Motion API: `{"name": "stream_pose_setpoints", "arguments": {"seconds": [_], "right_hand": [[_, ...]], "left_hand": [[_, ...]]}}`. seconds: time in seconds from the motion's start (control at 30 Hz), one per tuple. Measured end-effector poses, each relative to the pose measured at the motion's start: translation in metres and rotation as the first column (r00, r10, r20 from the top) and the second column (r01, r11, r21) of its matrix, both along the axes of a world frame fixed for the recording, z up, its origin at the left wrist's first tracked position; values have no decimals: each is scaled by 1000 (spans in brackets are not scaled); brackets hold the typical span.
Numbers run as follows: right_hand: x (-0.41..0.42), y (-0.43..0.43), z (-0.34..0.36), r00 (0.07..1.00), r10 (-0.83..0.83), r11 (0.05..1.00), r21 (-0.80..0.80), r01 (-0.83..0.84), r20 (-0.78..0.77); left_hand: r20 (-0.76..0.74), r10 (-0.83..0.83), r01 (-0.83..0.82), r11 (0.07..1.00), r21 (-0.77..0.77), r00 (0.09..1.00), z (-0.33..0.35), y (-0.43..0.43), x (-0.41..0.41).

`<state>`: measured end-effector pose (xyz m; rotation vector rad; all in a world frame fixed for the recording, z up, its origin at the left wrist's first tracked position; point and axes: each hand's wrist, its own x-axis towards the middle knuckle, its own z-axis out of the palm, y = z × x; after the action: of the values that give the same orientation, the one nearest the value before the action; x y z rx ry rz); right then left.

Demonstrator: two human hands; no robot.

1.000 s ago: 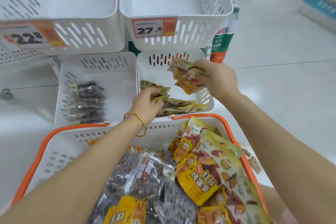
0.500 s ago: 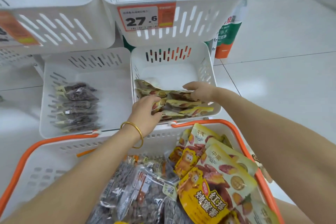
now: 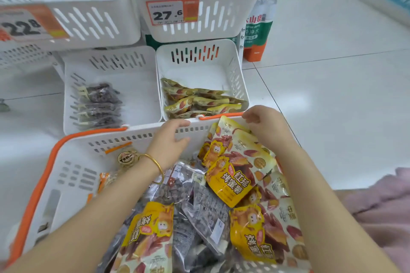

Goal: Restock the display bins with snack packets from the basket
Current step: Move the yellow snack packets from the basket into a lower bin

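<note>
The white plastic basket with an orange rim (image 3: pixel 73 170) holds a jumbled pile of shiny yellow snack packets (image 3: pixel 230 184) and clear packets of dark bits (image 3: pixel 177 190). Just behind it, the lower right white slotted bin (image 3: pixel 233 68) has small yellow packets (image 3: pixel 199 102) lying at its front. The lower left white slotted bin (image 3: pixel 137 86) has small dark packets (image 3: pixel 99 104) on its left side.

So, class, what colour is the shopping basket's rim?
Orange; the basket rim shows best in the head view.

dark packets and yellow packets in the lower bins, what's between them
Head view: bare floor of the left bin, then its wall and that of the right bin.
</note>
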<state>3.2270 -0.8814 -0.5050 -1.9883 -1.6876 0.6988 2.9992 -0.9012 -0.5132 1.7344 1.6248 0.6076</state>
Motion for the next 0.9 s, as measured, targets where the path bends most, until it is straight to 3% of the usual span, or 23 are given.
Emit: {"name": "stream_pose_setpoints", "arguments": {"seconds": [0.1, 0.2, 0.33, 0.4, 0.47, 0.53, 0.63, 0.77, 0.9], "right_hand": [[1, -12, -6, 976, 47, 992, -125, -21, 213], [-7, -16, -1, 892, 144, 972, -229, -47, 429], [-13, -22, 2, 834, 188, 955, -296, -31, 518], [-8, -23, 6, 889, 184, 949, -311, -50, 420], [-6, -23, 13, 960, 194, 947, -293, -129, 204], [-7, -24, 26, 969, 246, 949, -212, -235, 28], [-10, -26, 52, 930, 347, 931, -75, -357, -123], [-4, -26, 71, 796, 337, 917, -18, -399, -503], [-8, -20, 68, 710, 360, 899, 20, -438, -606]], "left_hand": [[20, -12, 12, 1000, -13, 1000, 2, -15, -2], [-13, -39, 38, 999, -35, 999, 3, -24, -4], [-20, -64, 62, 996, -69, 998, 6, -29, -2], [-22, -77, 75, 993, -87, 997, 6, -29, 1], [-20, -92, 89, 991, -101, 996, 7, -29, 4], [10, -114, 115, 988, -104, 993, 10, -29, 9], [162, -174, 203, 961, -188, 971, 16, -26, 12], [259, -268, 333, 909, -250, 928, 25, -19, 10], [366, -271, 387, 874, -293, 890, 31, -17, 9]]}}
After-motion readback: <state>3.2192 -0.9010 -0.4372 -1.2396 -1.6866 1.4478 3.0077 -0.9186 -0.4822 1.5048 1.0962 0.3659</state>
